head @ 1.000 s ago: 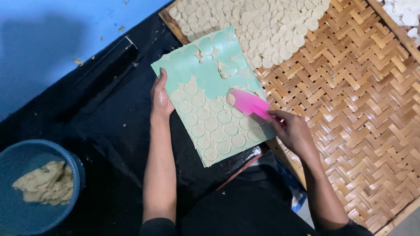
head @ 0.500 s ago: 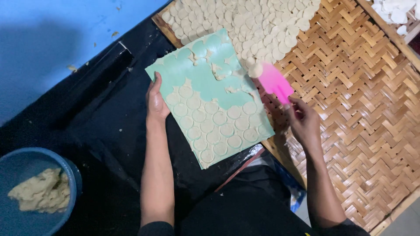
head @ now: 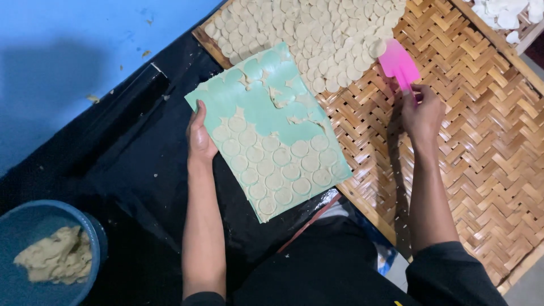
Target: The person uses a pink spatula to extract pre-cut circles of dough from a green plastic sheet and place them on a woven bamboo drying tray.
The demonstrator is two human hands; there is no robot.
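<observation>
Presently, the left hand (head: pixel 199 136) grips the edge of the green mat (head: pixel 271 122) carrying dough rounds (head: pixel 275 170). The right hand (head: pixel 422 110) pinches a pink scraper (head: pixel 398 63) over the woven tray (head: pixel 481 141).

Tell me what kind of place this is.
Likely a small home food workshop: a woven bamboo tray spread with dough rounds, a green mat of cut rounds, and a blue bowl of leftover dough.

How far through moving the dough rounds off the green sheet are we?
About half. Done: the upper part of the green sheet is bare apart from scraps, and many rounds cover the woven tray. In hand: the right hand lays a round down with the pink scraper; the left hand holds the sheet's edge. Left: several rows of dough rounds on its lower half.
</observation>
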